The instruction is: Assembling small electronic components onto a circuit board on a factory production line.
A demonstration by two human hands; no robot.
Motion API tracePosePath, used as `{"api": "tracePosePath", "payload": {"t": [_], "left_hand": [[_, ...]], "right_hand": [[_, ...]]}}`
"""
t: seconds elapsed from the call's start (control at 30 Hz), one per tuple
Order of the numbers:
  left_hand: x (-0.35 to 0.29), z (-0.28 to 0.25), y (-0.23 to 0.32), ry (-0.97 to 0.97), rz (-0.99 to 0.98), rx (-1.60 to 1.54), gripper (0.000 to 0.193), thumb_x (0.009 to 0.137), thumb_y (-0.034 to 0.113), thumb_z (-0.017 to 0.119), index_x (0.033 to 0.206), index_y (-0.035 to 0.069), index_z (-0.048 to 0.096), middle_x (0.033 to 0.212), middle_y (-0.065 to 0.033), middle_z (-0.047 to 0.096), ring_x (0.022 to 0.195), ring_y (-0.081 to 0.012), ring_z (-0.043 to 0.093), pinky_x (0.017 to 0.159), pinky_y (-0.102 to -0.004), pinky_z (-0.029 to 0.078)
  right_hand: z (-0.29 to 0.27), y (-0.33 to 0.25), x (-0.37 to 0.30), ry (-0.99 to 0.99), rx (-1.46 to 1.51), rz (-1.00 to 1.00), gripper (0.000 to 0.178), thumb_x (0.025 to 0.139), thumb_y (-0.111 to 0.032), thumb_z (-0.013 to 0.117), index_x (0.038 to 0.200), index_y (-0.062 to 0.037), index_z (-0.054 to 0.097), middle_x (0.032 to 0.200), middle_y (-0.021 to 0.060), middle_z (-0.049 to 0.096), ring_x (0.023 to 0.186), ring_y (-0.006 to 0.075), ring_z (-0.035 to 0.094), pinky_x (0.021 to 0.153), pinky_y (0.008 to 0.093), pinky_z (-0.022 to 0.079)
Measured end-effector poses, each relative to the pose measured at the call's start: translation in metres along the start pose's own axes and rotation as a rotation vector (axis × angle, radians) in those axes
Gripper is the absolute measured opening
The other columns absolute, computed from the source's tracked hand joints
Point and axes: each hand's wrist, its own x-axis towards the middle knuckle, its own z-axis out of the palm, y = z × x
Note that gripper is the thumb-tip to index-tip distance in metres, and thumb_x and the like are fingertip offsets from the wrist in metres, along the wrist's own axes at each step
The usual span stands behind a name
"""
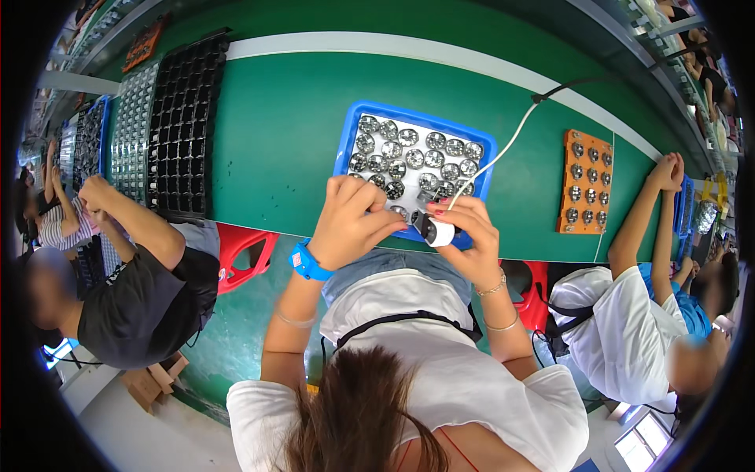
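My right hand (472,240) is closed around a small rounded white-and-black part (437,231) at the tray's near edge. A thin white cable (507,147) runs down from the upper right to its fingers; whether it joins the part is hidden. Just left of it, my left hand (354,224) has its fingers curled, thumb and fingertips pressed together; what lies in them, if anything, I cannot make out. Beneath and beyond both hands, a blue tray (346,141) with a white lining holds several round metallic-and-black parts (414,159).
An orange board (576,140) with rows of round parts lies to the right. Black compartment trays (185,126) and a clear tray (130,134) stand at left on the green table (275,141). Co-workers sit on both sides, near red stools (245,256).
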Motion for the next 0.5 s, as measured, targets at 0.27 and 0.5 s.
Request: {"api": "tracePosePath", "payload": {"t": [0.27, 0.5], "left_hand": [[0.0047, -0.0012, 0.0047, 0.091, -0.011, -0.095, 0.02, 0.061, 0.028, 0.078, 0.076, 0.019, 0.069, 0.074, 0.0018, 0.039, 0.074, -0.018, 0.043, 0.071, -0.0344, 0.031], [0.0031, -0.0023, 0.0018, 0.034, 0.018, -0.11, 0.015, 0.066, 0.022, 0.076, 0.077, 0.016, 0.067, 0.078, 0.0016, 0.044, 0.077, -0.0182, 0.046, 0.075, -0.0349, 0.034]], "right_hand": [[0.0017, -0.002, 0.0005, -0.008, 0.029, 0.014, 0.039, 0.063, 0.002, 0.072, 0.1, -0.0032, 0.063, 0.103, 0.01, 0.068, 0.101, 0.0256, 0.058, 0.088, 0.0366, 0.046], [0.0046, -0.0006, 0.0, 0.052, 0.083, 0.053, 0.041, 0.061, -0.002, 0.076, 0.101, -0.0059, 0.067, 0.101, 0.0049, 0.068, 0.094, 0.0243, 0.059, 0.083, 0.0348, 0.046]]}}
